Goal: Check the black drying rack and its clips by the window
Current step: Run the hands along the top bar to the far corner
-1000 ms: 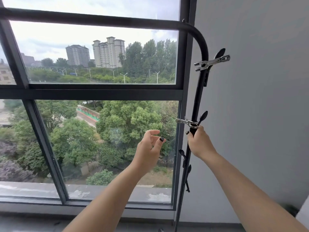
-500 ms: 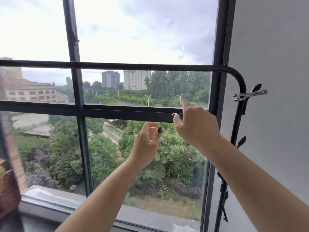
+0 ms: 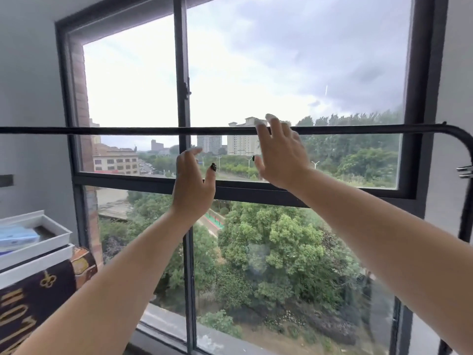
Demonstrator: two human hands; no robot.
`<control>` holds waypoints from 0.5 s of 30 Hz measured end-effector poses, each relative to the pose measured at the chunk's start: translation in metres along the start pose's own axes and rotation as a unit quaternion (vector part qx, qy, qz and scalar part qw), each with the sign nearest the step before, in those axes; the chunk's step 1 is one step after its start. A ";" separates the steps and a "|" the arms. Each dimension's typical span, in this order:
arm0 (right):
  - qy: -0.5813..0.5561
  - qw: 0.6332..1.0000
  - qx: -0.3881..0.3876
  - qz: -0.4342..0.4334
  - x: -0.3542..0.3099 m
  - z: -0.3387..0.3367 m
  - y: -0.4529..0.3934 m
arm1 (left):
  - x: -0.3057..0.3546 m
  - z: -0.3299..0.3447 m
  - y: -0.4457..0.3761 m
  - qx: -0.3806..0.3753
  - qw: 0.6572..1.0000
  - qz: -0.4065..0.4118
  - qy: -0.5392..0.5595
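The black drying rack [image 3: 128, 130] shows as a thin bar running level across the window at mid height, curving down into an upright at the far right. A metal clip [image 3: 465, 171] sits on that upright, cut off by the frame edge. My right hand [image 3: 280, 153] is raised at the bar with its fingers spread, the fingertips reaching over the bar; it grips nothing. My left hand [image 3: 193, 181] hovers lower and to the left, below the bar, fingers loosely apart and empty.
A large dark-framed window [image 3: 183, 73] fills the view, with trees and buildings outside. At the lower left stands an open white box [image 3: 48, 233] on a second white box, above a dark patterned cloth [image 3: 33, 298]. Grey walls flank both sides.
The view has swung up and left. My right hand left the clip on the upright and rose to the top bar, opening its fingers. My left hand opened a little and stayed below.
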State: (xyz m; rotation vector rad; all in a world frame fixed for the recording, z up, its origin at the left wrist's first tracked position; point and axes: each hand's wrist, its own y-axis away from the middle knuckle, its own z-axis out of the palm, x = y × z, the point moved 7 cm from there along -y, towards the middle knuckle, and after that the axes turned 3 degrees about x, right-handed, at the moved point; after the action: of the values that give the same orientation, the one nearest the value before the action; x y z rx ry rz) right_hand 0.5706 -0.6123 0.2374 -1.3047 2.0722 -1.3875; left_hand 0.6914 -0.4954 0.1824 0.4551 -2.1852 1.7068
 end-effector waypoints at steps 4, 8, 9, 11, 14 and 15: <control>0.019 1.000 -0.012 0.013 -0.012 0.024 -0.031 | -0.029 -0.021 -0.028 0.015 0.998 0.008 -0.068; 0.030 0.999 -0.027 0.007 -0.027 0.049 -0.053 | -0.054 -0.029 -0.046 -0.010 0.993 0.011 -0.115; 0.032 0.999 -0.033 0.005 -0.029 0.055 -0.055 | -0.058 -0.028 -0.048 -0.019 0.992 0.012 -0.120; 0.031 0.999 -0.044 0.003 -0.036 0.071 -0.063 | -0.069 -0.028 -0.054 -0.030 0.991 0.018 -0.131; 0.015 0.998 -0.057 0.011 -0.043 0.093 -0.075 | -0.086 -0.027 -0.061 -0.037 0.989 0.027 -0.144; 0.014 0.998 -0.061 0.011 -0.045 0.101 -0.080 | -0.091 -0.025 -0.062 -0.039 0.989 0.026 -0.144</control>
State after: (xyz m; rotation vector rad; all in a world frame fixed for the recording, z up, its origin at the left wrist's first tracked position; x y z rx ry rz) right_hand 0.7036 -0.6406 0.2491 -1.3108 2.2136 -1.2957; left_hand 0.8022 -0.4814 0.2016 0.6657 -2.4742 1.6631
